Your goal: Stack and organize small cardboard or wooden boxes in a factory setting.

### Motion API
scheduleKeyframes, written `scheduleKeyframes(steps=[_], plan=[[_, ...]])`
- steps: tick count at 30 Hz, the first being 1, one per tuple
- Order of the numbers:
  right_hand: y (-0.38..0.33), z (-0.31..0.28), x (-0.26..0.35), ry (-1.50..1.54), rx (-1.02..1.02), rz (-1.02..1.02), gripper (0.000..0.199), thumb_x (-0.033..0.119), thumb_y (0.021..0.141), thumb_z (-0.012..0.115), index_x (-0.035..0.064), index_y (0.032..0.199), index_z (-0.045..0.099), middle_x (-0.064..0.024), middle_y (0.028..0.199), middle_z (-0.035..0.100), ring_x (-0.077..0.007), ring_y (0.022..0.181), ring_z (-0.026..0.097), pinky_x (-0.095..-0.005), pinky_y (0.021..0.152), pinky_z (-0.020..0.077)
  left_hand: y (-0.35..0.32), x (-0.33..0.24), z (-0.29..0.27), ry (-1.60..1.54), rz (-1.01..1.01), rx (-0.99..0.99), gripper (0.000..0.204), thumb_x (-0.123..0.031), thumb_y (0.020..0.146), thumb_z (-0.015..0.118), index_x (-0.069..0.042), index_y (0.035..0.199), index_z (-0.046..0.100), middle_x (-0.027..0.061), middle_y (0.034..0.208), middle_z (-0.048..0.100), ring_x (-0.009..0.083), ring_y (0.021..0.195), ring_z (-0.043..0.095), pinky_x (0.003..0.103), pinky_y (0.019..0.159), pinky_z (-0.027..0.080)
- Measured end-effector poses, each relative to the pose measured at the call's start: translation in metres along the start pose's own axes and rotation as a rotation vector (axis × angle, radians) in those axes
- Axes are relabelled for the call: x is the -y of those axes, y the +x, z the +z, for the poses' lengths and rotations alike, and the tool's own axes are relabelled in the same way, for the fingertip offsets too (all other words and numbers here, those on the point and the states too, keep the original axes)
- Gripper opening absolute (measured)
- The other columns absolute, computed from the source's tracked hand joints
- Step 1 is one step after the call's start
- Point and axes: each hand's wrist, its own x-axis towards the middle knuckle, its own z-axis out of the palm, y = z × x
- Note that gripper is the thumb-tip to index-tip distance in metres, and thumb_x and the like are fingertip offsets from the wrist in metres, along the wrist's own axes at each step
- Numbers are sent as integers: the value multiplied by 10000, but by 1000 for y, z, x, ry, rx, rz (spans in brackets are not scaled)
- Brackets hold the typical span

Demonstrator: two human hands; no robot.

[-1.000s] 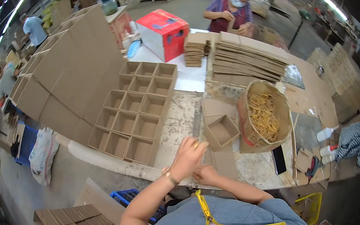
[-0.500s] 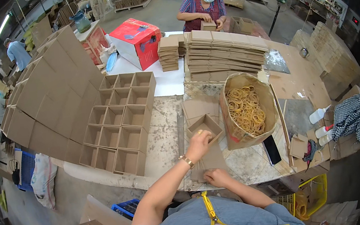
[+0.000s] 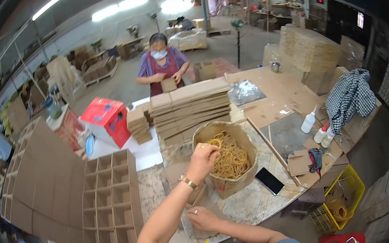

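My left hand [image 3: 203,161], with a watch at its wrist, is at the near-left rim of a brown paper bag [image 3: 228,186] filled with tan rubber bands [image 3: 232,158]. Its fingers are pinched together, and a rubber band [image 3: 215,143] loops at the fingertips. Below it, a small open cardboard box [image 3: 197,195] is partly hidden by my forearm. My right hand [image 3: 205,219], wearing a ring, rests with curled fingers on a flat cardboard piece [image 3: 215,207] near the table's front edge. What those fingers hold, if anything, is hidden.
On the left are rows of open cardboard boxes [image 3: 111,202] and a tall box stack [image 3: 45,177]. Flat cardboard stacks [image 3: 190,109] and a red carton [image 3: 107,121] stand beyond. A phone [image 3: 269,181], bottles [image 3: 309,122] and checked cloth [image 3: 350,97] lie right. A co-worker [image 3: 162,66] handles a box across the table.
My left hand has gone from the small open box to the rubber bands in the paper bag. My right hand stays low by the flat cardboard. The whole view has tilted up and turned right.
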Motion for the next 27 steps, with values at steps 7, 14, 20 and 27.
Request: scheduleKeyframes(steps=[7,14,20,27], plan=[[26,-1,-27,94,-79,397,322,158,759,542,45,1061,547,-129,1056,570,-272,1046,506,-476,919,368,-49,-14,29,-162,-55,138,85,-81,797,580,-25,860,588,147,909,586,315,869,568,373,769,458],[40,-2,-30,-302,-16,90,229,256,725,577,89,876,619,-117,842,625,-270,855,587,-449,930,362,-208,-4,-45,-84,-415,-42,125,-52,792,599,-18,910,623,126,857,624,250,809,610,304,721,476],[61,-33,-48,75,1,55,255,298,759,628,45,731,645,-115,605,602,-244,546,568,-362,565,445,-266,-14,-70,14,-624,-329,145,-43,769,639,-4,906,610,121,857,612,194,731,593,286,661,481],[51,-24,-55,894,731,628,290,331,794,642,43,769,649,11,703,601,-115,636,519,-276,585,419,-309,-13,-43,-608,-983,-384,255,-117,821,648,-8,1023,536,54,847,587,106,748,568,238,648,484]])
